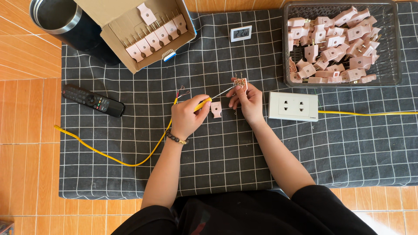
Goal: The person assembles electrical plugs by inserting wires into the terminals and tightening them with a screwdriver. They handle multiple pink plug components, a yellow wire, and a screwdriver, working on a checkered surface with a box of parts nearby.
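My left hand grips a yellow-handled screwdriver, its thin shaft pointing right into a pink plug half. My right hand holds that open pink plug half, prongs upward, just above the mat. A separate pink plug cover lies on the dark checked mat between my hands, with a small screw just to its right. A yellow cable with bared wire ends runs under my left wrist.
A dark mesh tray at top right holds several pink plugs. A cardboard box with a row of pink plugs stands top left, beside a black steel-rimmed cup. A remote, small digital display and white socket block lie around.
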